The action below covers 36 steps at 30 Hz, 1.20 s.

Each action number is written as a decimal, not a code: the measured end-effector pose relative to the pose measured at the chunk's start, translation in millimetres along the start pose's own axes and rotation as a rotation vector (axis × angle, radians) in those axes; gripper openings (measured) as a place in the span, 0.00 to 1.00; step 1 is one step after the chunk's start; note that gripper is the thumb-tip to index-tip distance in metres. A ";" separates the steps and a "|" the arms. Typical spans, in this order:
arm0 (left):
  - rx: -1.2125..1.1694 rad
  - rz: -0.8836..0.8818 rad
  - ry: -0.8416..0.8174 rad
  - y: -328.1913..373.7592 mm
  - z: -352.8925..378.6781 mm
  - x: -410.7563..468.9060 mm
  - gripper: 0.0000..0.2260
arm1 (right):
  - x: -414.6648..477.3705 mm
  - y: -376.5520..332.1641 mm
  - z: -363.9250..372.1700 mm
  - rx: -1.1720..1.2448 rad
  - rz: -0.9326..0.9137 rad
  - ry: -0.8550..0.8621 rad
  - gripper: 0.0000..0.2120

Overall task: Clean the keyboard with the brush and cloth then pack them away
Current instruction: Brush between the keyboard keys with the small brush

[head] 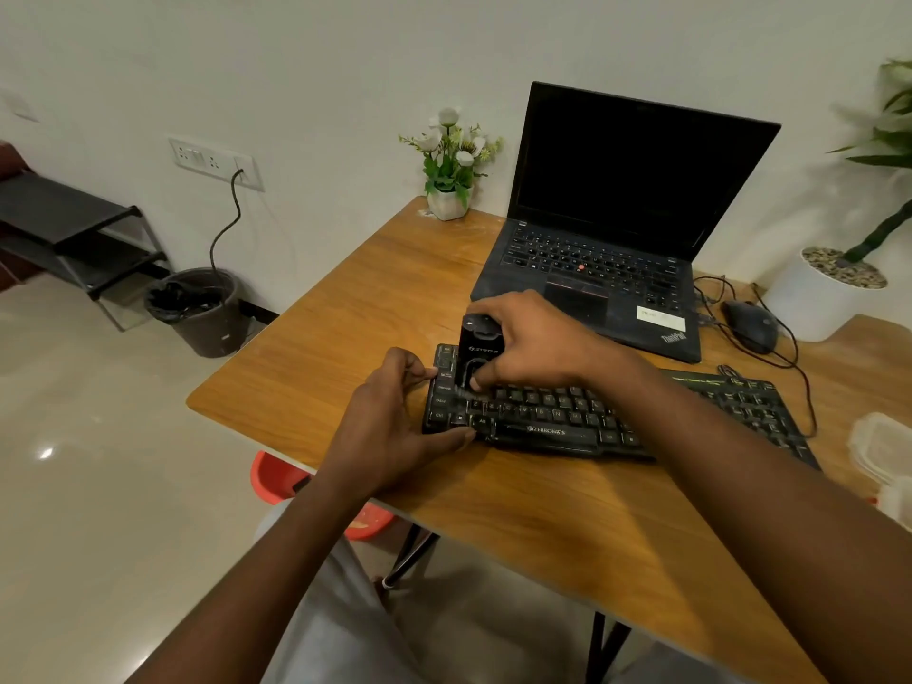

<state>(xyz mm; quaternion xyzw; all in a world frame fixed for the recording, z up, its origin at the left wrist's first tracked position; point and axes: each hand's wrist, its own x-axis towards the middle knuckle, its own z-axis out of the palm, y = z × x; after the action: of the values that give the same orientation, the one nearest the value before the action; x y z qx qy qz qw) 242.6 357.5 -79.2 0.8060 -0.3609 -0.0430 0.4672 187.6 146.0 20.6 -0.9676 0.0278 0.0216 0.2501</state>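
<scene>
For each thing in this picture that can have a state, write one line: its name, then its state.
laptop: lid open, screen dark
keyboard: flat on the desk, steadied at its left end
brush: upright, bristles on the keys
left hand: gripping the keyboard's left end
right hand: closed on the brush
bin: lined, no lid
wall socket: cable plugged in

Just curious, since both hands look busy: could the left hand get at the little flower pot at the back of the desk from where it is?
Probably yes. The left hand only steadies the keyboard, and bare desk lies between it and the flower pot.
</scene>
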 end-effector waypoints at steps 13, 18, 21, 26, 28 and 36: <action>-0.005 -0.072 -0.049 -4.4 -3.0 1.8 0.36 | 1.2 -28.7 14.3 -0.020 -0.072 -0.049 0.18; -0.011 -0.056 -0.051 -4.9 -2.3 0.5 0.35 | 0.1 -30.3 16.4 0.022 -0.050 -0.007 0.18; -0.006 -0.042 -0.050 -5.1 -2.1 -0.4 0.35 | -2.9 -34.3 22.1 0.046 -0.071 -0.035 0.18; -0.030 -0.057 -0.057 -7.0 -1.8 1.3 0.37 | -3.4 -22.0 10.4 -0.055 -0.045 -0.044 0.19; -0.029 -0.058 -0.056 -7.4 -1.3 1.7 0.37 | -3.2 -21.7 10.0 -0.060 -0.045 -0.020 0.19; -0.013 -0.053 -0.048 -5.2 -1.4 0.5 0.36 | -2.8 -33.1 19.8 -0.046 -0.094 -0.079 0.19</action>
<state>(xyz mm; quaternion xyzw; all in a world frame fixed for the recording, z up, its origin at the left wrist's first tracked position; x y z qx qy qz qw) 246.4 359.7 -82.4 0.8109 -0.3501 -0.0770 0.4625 186.4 184.6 19.4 -0.9717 -0.0282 0.0487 0.2294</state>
